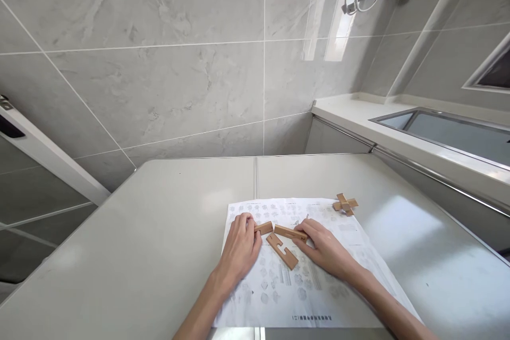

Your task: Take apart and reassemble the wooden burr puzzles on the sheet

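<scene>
On the printed sheet point(271, 297), my left hand point(241, 244) has its fingers closed on the end of a wooden puzzle piece point(263, 228). Opposite it, my right hand point(321, 244) pinches a second wooden puzzle piece point(285, 232) between thumb and fingers. The inner ends of these two pieces lie close together. Between my hands, a flat notched wooden piece point(277, 244) rests on the paper, touched by neither hand. A cross-shaped wooden assembly point(346, 204) sits at the sheet's far right corner.
The paper lies on a white folding table point(159, 255) with a seam down its middle. A grey tiled wall point(179, 90) stands behind. To the right is a counter point(342, 106) with an inset sink point(446, 127); a white-framed door point(59, 149) is at left.
</scene>
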The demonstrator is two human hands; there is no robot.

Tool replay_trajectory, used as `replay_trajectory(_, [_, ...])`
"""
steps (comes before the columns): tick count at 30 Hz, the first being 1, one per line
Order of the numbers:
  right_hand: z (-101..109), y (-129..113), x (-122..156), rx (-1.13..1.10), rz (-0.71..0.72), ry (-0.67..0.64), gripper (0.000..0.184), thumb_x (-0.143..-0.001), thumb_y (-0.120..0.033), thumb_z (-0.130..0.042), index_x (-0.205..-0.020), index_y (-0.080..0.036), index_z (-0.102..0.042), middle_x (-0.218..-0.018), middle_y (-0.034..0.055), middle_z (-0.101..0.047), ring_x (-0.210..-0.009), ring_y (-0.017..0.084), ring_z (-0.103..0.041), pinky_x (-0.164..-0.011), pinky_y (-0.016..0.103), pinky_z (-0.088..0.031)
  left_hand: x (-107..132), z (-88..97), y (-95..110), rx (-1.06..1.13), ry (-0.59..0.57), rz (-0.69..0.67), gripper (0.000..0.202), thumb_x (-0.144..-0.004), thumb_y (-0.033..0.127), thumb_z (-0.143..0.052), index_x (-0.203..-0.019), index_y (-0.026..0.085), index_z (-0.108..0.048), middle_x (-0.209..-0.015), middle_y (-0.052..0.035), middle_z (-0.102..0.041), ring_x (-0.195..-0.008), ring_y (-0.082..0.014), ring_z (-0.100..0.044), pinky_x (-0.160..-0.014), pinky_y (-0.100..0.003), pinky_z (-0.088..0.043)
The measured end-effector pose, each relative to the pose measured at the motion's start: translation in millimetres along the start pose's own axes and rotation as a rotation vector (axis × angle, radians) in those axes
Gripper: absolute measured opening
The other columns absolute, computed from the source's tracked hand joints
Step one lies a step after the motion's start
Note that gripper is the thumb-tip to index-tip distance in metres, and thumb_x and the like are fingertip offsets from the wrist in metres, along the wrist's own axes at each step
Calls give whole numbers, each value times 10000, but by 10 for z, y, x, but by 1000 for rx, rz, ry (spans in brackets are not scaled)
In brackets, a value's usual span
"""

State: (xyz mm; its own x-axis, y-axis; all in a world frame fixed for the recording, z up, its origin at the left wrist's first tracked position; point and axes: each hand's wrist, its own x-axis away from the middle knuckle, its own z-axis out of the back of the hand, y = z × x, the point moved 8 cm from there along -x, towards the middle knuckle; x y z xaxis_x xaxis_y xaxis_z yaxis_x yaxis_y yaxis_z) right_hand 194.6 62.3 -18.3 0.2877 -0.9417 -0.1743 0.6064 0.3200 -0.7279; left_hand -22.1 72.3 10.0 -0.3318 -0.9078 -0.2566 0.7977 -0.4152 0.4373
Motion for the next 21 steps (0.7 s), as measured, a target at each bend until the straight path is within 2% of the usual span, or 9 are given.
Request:
replay_trajectory(3, [28,6,-1,-52,-39,43,222,-1036,-467,-577,-962,-289,-688,-870,64,-711,-766,280,-642,-680,384,-484,-11,-17,-60,66,-47,136,226,-1073,294,-320,-921,245,-481,-873,-28,-595,-764,-229,-595,-697,-354,-456])
replay_trajectory(6, [27,45,4,-142,-101,56,289,-1058,-541,-532,-1019,-296,-680,-768,34,-691,-629,246,-585,-591,344,-421,14,-109,-68,279,-163,263,219,-1086,361,-330,-939,258,-457,-669,53,-468,-572,-181,-447,-583,-303,-326])
replay_trajectory(11, [6,51,-1,-278,-104,70,354,-1091,-570,-446,-1076,-286,-658,-797,26,-699,-639,222,-577,-601,328,-438,65,-259,153,747,-298,284,298,-1081,508,-408,-963,241,-468,-748,52,-473,-624,-137,-397,-589,-264,-326])
replay_trajectory(15, [-15,1,6,-406,-83,93,373,-1097,-573,-438,-1160,-276,-654,-840,38,-702,-718,230,-605,-678,337,-501,119,-410,339,1120,-433,325,429,-1032,654,-477,-942,237,-439,-833,52,-456,-558,-81,-310,-523,-236,-308])
replay_trajectory(21, [-64,-81,32,-381,-55,89,393,-1109,-522,-427,-1317,-285,-662,-949,66,-740,-847,262,-672,-770,377,-553,148,-507,417,1260,-514,339,492,-995,688,-554,-1056,201,-525,-883,40,-452,-536,-50,-286,-496,-223,-319])
